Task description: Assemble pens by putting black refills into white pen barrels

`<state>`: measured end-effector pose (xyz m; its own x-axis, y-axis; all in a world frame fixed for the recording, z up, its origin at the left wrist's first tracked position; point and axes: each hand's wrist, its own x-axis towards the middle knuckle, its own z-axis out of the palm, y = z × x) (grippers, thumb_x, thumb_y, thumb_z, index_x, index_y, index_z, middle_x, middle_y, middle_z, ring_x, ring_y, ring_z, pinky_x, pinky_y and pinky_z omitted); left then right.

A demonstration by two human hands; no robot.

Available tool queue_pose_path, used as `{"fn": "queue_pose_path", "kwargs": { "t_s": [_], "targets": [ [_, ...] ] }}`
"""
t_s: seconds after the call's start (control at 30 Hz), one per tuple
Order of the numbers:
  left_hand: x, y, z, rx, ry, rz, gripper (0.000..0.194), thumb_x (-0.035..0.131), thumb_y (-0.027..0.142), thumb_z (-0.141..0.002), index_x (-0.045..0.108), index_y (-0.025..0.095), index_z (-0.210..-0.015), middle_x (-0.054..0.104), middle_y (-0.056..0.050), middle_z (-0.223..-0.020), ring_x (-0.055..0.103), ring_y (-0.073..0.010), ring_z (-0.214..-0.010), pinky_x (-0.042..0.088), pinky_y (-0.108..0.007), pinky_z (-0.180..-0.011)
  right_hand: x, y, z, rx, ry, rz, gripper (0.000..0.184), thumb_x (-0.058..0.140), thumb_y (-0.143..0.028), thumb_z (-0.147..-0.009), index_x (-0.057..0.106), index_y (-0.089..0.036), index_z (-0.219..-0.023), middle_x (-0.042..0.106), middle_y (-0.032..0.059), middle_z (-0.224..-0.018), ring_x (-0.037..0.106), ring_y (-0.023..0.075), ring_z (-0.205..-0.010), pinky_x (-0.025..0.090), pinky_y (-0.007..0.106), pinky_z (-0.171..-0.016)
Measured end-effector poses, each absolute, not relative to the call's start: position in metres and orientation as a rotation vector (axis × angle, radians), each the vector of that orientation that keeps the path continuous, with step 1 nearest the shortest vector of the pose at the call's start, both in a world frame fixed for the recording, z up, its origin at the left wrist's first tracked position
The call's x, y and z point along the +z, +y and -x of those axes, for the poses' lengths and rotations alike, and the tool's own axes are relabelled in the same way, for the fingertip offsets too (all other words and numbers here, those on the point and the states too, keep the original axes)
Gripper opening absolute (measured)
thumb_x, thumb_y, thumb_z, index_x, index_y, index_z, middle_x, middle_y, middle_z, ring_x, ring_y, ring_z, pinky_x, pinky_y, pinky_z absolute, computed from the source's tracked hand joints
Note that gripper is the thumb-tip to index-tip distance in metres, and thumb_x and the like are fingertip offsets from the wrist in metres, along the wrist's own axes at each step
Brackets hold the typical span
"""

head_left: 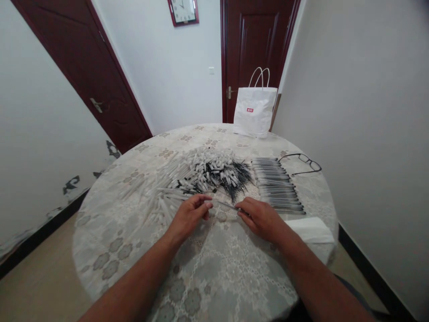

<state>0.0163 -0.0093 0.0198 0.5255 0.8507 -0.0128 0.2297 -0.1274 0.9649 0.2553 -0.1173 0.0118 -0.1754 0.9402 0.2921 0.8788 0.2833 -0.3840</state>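
Observation:
Between my two hands, above the near side of the pile, is a slim pen (225, 205) with a clear grey barrel. My left hand (192, 213) pinches its pale left end with thumb and forefinger; whether a separate cap sits there I cannot tell. The dark right end is gripped by the fingers of my right hand (257, 217). Just beyond my hands spreads a loose heap of pen parts: clear barrels (147, 190), small white caps (204, 161) and thin black refills (239, 174). To the right, pens (278, 185) lie side by side in a neat row.
A patterned cloth covers the round table (110, 241). Eyeglasses (310, 163) lie beyond the pen row, and a folded white paper or cloth (311, 230) rests beside my right forearm. At the far edge stands a white handled bag (254, 112).

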Motion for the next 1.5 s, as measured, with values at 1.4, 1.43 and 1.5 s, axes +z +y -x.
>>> {"fn": "queue_pose_path", "kwargs": {
  "t_s": [1.4, 1.43, 1.5],
  "targets": [
    [0.005, -0.008, -0.017, 0.588, 0.741, -1.396, 0.030, 0.069, 0.043, -0.084, 0.068, 0.018, -0.100, 0.077, -0.008, -0.087, 0.075, -0.0230, -0.084, 0.059, -0.037, -0.081, 0.022, -0.120, -0.249, 0.697, -2.028, 1.430, 0.016, 0.056, -0.025, -0.095, 0.070, -0.018, -0.099, 0.070, 0.0023, -0.090, 0.062, 0.0156, -0.084, 0.042, 0.025, -0.076],
    [0.004, -0.007, -0.017, 0.586, 0.736, -1.385, 0.030, 0.069, 0.043, -0.084, 0.067, 0.018, -0.101, 0.077, -0.008, -0.087, 0.075, -0.0228, -0.084, 0.059, -0.036, -0.081, 0.023, -0.119, -0.249, 0.767, -1.988, 1.416, 0.017, 0.056, -0.025, -0.094, 0.071, -0.018, -0.098, 0.070, 0.0018, -0.089, 0.062, 0.0152, -0.082, 0.042, 0.025, -0.074],
    [0.004, -0.008, -0.017, 0.578, 0.726, -1.366, 0.031, 0.069, 0.043, -0.084, 0.067, 0.017, -0.102, 0.077, -0.008, -0.087, 0.074, -0.0226, -0.083, 0.059, -0.037, -0.081, 0.022, -0.118, -0.251, 0.913, -1.901, 1.400, 0.017, 0.058, -0.027, -0.093, 0.072, -0.018, -0.096, 0.069, 0.0007, -0.086, 0.060, 0.0144, -0.078, 0.041, 0.024, -0.070]
  ]
}}
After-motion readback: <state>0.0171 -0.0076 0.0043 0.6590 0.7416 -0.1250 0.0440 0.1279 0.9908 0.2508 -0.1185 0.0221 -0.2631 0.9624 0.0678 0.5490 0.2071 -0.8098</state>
